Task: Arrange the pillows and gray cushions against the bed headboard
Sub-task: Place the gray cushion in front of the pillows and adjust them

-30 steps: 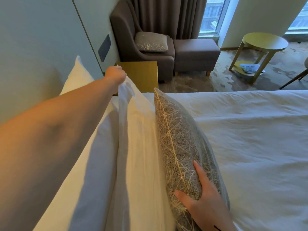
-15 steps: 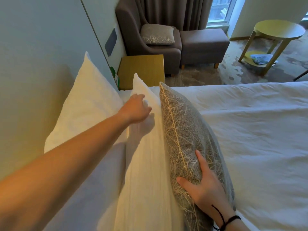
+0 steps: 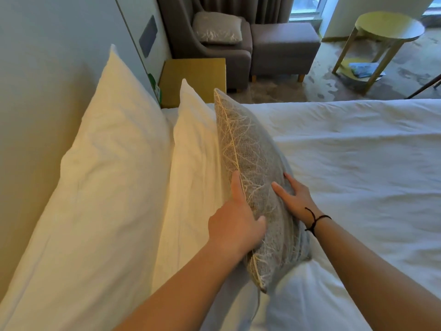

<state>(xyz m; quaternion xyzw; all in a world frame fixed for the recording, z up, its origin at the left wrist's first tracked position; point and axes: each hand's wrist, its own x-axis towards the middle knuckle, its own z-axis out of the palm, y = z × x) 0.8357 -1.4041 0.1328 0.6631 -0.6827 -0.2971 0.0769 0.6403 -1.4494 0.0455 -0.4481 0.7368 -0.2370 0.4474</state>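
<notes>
A large white pillow (image 3: 100, 177) leans against the headboard (image 3: 35, 91) at the left. A second white pillow (image 3: 193, 151) stands in front of it. A gray cushion (image 3: 250, 149) with a pale twig pattern stands on edge against that second pillow. My left hand (image 3: 235, 225) grips the cushion's near top edge, thumb over its front face. My right hand (image 3: 294, 197) presses flat on the cushion's front with spread fingers. Another gray cushion (image 3: 216, 28) lies on the armchair far back.
The white duvet (image 3: 353, 168) covers the bed to the right. A wooden nightstand (image 3: 193, 80) stands past the bed's far end, then a gray armchair (image 3: 191, 39) and ottoman (image 3: 284, 47). A round yellow-green side table (image 3: 386, 27) stands at back right.
My left hand came back from the far top of the white pillow and took hold of the gray cushion's edge. My right hand slid a little higher on the cushion's face.
</notes>
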